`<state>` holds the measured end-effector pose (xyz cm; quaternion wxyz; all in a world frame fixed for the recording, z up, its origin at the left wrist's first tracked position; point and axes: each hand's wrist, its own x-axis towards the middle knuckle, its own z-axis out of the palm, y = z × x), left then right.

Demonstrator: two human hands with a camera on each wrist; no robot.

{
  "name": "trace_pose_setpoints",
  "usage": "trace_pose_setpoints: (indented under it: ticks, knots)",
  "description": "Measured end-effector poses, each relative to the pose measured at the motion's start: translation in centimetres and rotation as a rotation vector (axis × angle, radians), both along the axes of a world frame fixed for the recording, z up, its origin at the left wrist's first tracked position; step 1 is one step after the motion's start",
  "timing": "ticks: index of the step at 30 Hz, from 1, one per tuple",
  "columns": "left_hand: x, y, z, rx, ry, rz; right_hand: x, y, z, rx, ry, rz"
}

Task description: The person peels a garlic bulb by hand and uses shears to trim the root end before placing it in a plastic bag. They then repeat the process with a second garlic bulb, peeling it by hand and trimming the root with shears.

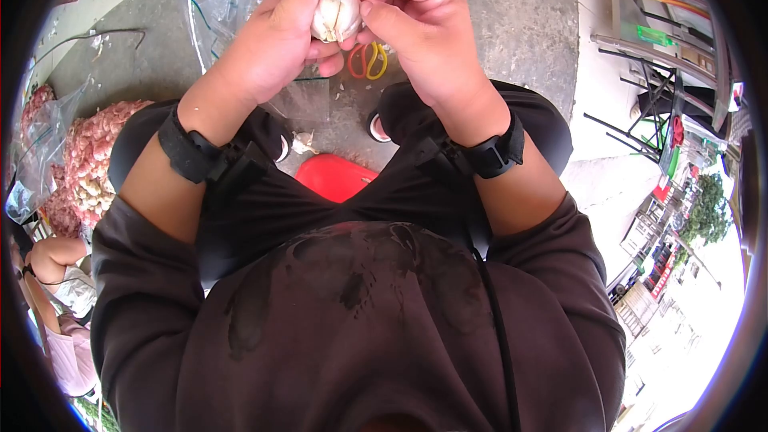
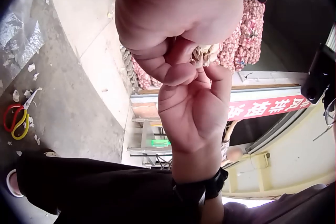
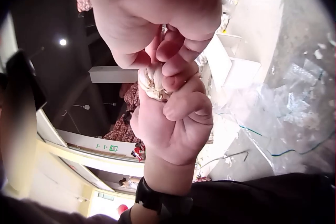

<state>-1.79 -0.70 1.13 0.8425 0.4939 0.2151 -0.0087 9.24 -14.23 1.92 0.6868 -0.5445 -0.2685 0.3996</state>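
Bulb of whitish, papery-skinned garlic [image 1: 336, 14], head view: held up between left hand [image 1: 274, 46], fingers curled about it, and right hand [image 1: 434, 38], thumb and forefinger pinching its side. Left wrist view: bulb partly hidden by fingers; red-and-yellow-handled steel scissors [image 2: 24, 108] on grey concrete floor [image 2: 73, 98]. Right wrist view: bulb against left fingers; translucent, green-lined plastic bag [image 3: 294, 106] on floor.
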Motion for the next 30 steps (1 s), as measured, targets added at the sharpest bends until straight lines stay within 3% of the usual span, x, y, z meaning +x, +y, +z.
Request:
trace_pose_setpoints:
  ticks: [6,9,12,14,16,17,19,21,24,27,30]
  knots:
    - [-0.3,-1.2,1.0,0.148,-0.015,-0.116,0.1,-0.5,0.3,-0.096,0.298,0.019]
    - [-0.3,-0.3,-0.2,-0.087,-0.094,-0.102,-0.2,-0.4,0.1,-0.11,0.255,-0.004]
    - [0.1,0.2,-0.7,-0.22,0.041,0.02,-0.4,0.0,0.3,-0.06,0.041,-0.025]
    - [0.8,2.8,-5.4,-0.573,-0.29,-0.321,-0.5,0.2,-0.3,0.019,-0.242,-0.018]
    - [1.4,3.6,-4.9,-0.704,-0.458,-0.493,-0.3,0.4,-0.4,-0.03,-0.499,-0.063]
    - [1.2,4.1,-4.4,-0.666,-0.455,-0.494,-0.2,0.2,-0.3,-0.072,-0.586,-0.057]
    - [0.9,2.6,-1.9,-0.457,-0.262,-0.295,-0.3,0.1,0.1,-0.144,-0.697,-0.071]
    - [0.6,0.1,0.1,-0.107,0.113,0.103,-0.6,0.1,0.5,-0.207,-0.749,-0.11]
    - [0.1,1.1,-1.1,-0.135,-0.007,0.019,-0.9,0.1,0.3,-0.183,-0.794,-0.161]
    - [0.8,-0.5,0.2,-0.087,0.026,0.147,-0.5,0.2,-0.3,-0.085,-0.905,-0.197]
    - [0.6,-0.5,0.4,-0.084,-0.006,0.107,-0.4,0.1,0.0,-0.074,-0.901,-0.2]
